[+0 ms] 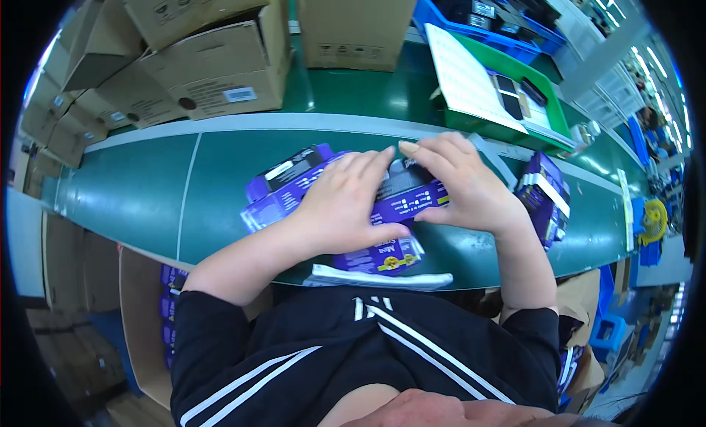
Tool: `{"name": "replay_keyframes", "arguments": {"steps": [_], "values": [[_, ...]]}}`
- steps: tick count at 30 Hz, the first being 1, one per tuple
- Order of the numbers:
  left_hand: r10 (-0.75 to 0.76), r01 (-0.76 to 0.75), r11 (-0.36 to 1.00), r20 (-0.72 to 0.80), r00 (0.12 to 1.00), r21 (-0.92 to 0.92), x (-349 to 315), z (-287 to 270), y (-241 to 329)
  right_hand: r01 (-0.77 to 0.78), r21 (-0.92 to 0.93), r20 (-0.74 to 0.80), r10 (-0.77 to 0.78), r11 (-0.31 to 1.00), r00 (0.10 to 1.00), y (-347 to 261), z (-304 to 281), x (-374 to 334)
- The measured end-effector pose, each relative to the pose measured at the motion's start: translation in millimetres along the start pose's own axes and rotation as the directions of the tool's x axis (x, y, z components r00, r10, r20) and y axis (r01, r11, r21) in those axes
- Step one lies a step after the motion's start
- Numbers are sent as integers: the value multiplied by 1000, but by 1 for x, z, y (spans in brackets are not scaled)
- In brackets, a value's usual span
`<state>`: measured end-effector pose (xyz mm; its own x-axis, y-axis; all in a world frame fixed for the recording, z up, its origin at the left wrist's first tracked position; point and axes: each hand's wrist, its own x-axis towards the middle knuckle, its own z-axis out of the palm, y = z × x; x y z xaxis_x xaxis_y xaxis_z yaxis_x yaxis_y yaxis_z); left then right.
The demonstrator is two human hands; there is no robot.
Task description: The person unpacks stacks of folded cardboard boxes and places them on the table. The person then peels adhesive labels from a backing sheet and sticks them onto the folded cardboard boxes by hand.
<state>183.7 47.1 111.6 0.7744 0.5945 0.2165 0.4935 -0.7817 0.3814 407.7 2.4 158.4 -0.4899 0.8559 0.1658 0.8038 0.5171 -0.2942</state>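
A purple box with a black panel (403, 178) lies between my two hands on the green table, in front of my chest. My left hand (346, 199) spans its left part, thumb below and fingers above. On its right end, my right hand (462, 183) grips it with the thumb at the near edge and the fingers at the far edge. A second purple and black box (283, 178) rests just left of my left hand, partly covered by it. Nearer to me, another purple carton (379, 256) shows from under the held one.
Banded purple cartons (544, 199) sit to the right. White flat strips (379, 279) lie along the near edge. Brown cardboard boxes (220, 74) stand far left, a green tray (478, 122) with papers and a phone far right. An open carton (140, 317) of purple packs is below left.
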Motion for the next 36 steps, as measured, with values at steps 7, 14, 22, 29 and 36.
{"name": "replay_keyframes", "arguments": {"steps": [7,14,22,29,36], "values": [[-385,351,888,62,921,298,-7,-44,-39,-32,-27,-409,18,999,912,-17,-1,-26],[-194,192,981,46,980,32,-29,-21,-79,-73,362,-192,151,929,970,-6,33,-105],[278,-184,948,397,875,-259,-20,-26,21,-245,483,-35,298,841,954,-26,78,-152],[264,-220,964,584,768,-147,-14,-9,42,-225,355,-154,294,907,943,-41,81,-162],[121,-63,992,654,747,-112,-10,-3,40,76,-209,-296,-137,975,945,-58,74,-173]]}}
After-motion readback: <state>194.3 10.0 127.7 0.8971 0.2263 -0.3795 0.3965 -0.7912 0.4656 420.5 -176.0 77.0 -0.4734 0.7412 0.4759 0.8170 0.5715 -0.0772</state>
